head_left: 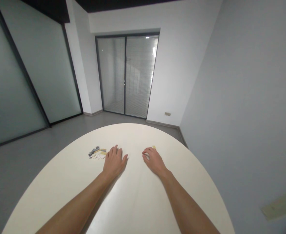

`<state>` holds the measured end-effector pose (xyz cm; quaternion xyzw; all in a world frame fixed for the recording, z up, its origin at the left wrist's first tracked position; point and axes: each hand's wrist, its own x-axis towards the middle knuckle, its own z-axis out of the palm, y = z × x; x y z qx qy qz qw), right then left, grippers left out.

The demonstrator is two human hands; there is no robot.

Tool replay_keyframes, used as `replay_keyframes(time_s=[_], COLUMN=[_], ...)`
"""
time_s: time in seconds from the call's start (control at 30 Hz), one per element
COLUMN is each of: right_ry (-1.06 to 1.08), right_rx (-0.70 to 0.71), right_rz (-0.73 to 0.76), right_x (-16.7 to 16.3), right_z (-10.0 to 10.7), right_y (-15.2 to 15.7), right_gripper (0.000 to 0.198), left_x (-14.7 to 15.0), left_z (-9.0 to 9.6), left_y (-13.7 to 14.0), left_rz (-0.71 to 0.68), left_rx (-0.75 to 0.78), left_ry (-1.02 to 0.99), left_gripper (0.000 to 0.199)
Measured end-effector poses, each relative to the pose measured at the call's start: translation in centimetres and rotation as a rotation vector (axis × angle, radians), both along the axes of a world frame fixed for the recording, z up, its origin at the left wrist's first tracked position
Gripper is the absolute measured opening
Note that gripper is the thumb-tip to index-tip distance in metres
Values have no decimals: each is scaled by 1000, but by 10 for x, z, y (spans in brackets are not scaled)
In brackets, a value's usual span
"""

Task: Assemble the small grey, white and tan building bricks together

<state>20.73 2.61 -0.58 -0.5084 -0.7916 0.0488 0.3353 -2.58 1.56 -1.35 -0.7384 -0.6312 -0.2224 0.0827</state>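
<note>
Grey, yellow and white fragments (97, 153) lie lower left of centre; the left hand (113, 160) spreads beside them, perhaps corralling them; the right hand (154, 160) curls near a yellow piece (154, 147), any pinch unclear.

Between the hands (113, 162) (155, 162) seems passable; small pieces (97, 153) obstruct leftward.

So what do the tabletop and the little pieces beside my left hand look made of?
Tabletop: probably smooth satin laminate, from its soft sheen. Little pieces: perhaps plastic or card, from their plain colours; finish too small to judge.
</note>
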Motion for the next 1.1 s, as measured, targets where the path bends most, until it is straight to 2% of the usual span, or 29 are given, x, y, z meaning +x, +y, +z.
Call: replay_keyframes(time_s=[0.27,0.33,0.5,0.6,0.73,0.93,1.1], right_ry=[-11,-7,-10,-11,-11,-7,-7], right_rx=[-11,-12,-15,-19,-17,-23,-13], right_rz=[-6,-6,-1,2,7,1,5], right_x=[0,1,1,1,1,0,-1], right_z=[0,-1,-1,-1,-2,-4,-3], right_y=[0,0,0,1,1,1,0], right_gripper=[11,11,12,12,12,12,13], left_x=[-1,-1,-3,-5,-10,-19,-24], left_z=[2,4,10,12,13,7,4], left_y=[4,2,-3,-4,0,9,12], left_rz=[-152,-130,98,151,119,19,3], left_rx=[49,58,18,-5,-32,-29,-18], left_ry=[-92,-78,13,54,52,-53,-73], left_gripper=[34,33,34,32,32,36,36])
